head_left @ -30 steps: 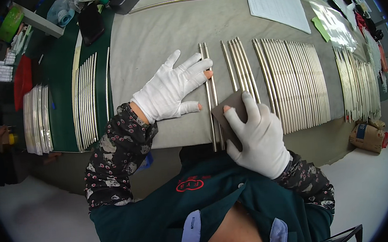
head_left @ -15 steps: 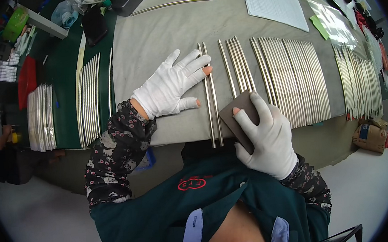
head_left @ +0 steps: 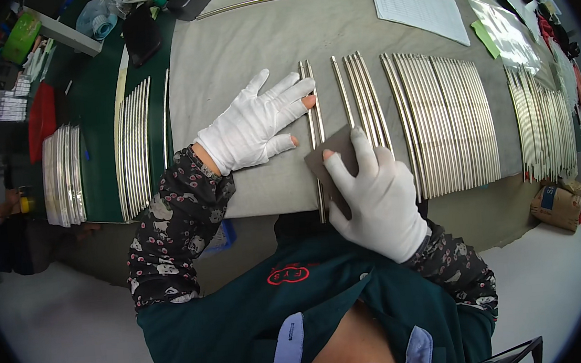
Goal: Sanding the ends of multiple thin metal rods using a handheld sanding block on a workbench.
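My left hand (head_left: 253,128), in a white glove with some fingertips bare, lies flat with fingers spread. Its fingertips rest on the upper part of two slim metal rods (head_left: 311,126) that lie side by side on the grey cloth. My right hand (head_left: 380,198), gloved the same way, grips a flat grey-brown pad (head_left: 344,145) between thumb and fingers. The pad lies over the lower part of those two rods and hides some of their length. Just right of them are a single rod (head_left: 343,94) and a small group of rods (head_left: 367,95).
A wide row of rods (head_left: 448,123) covers the cloth's right part, with another bundle (head_left: 545,124) farther right. More rods (head_left: 137,146) lie on the green mat at left, near a black phone (head_left: 142,39). A paper sheet (head_left: 416,1) lies at the back.
My right hand has moved left with the pad, from beside the two rods to over them. The left hand stays almost in place.
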`<state>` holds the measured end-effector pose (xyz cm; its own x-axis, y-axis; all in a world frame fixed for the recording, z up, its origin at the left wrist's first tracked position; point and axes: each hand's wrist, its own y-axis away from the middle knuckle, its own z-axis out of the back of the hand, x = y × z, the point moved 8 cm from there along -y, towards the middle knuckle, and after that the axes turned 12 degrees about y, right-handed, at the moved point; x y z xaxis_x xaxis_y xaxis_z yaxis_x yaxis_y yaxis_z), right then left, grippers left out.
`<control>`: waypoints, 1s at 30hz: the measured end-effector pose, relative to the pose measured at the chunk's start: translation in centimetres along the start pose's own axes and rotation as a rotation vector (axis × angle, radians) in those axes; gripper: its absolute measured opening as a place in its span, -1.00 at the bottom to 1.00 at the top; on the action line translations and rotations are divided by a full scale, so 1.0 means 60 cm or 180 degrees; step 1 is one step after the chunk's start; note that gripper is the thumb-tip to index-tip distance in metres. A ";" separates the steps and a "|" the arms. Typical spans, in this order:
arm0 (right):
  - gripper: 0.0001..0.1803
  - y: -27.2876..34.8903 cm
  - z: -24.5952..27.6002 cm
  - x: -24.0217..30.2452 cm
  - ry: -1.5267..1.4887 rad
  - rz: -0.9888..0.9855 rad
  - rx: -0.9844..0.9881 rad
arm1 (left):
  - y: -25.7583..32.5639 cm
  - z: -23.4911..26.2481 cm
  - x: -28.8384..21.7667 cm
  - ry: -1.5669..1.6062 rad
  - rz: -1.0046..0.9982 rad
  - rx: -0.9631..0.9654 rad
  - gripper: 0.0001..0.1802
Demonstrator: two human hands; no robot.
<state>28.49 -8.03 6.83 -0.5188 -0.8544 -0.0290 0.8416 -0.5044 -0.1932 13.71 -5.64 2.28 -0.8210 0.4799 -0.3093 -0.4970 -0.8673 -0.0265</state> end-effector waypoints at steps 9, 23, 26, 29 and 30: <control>-0.28 0.032 0.021 -0.003 -0.0210 0.0158 -0.0019 | 0.009 0.000 -0.004 0.0075 -0.0097 -0.0112 -0.22; -0.24 0.242 0.105 -0.201 0.0257 -0.2026 -0.0961 | -0.186 -0.023 -0.110 -0.0144 -0.0345 0.0065 -0.16; -0.26 0.262 0.108 -0.207 0.0281 -0.2095 -0.0971 | -0.223 -0.033 -0.125 -0.0170 -0.0457 0.0113 -0.17; -0.25 0.282 0.103 -0.206 0.0243 -0.2123 -0.0892 | -0.239 -0.014 -0.089 -0.0018 -0.0521 -0.0312 -0.18; -0.25 0.288 0.099 -0.204 0.0240 -0.2146 -0.0901 | -0.241 0.000 -0.069 0.0134 -0.0471 -0.0648 -0.19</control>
<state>50.28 -7.05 9.70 -0.9275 -0.3540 0.1200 0.2703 -0.8570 -0.4387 24.28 4.92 3.97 -0.7291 0.6013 -0.3269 -0.5405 -0.7989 -0.2640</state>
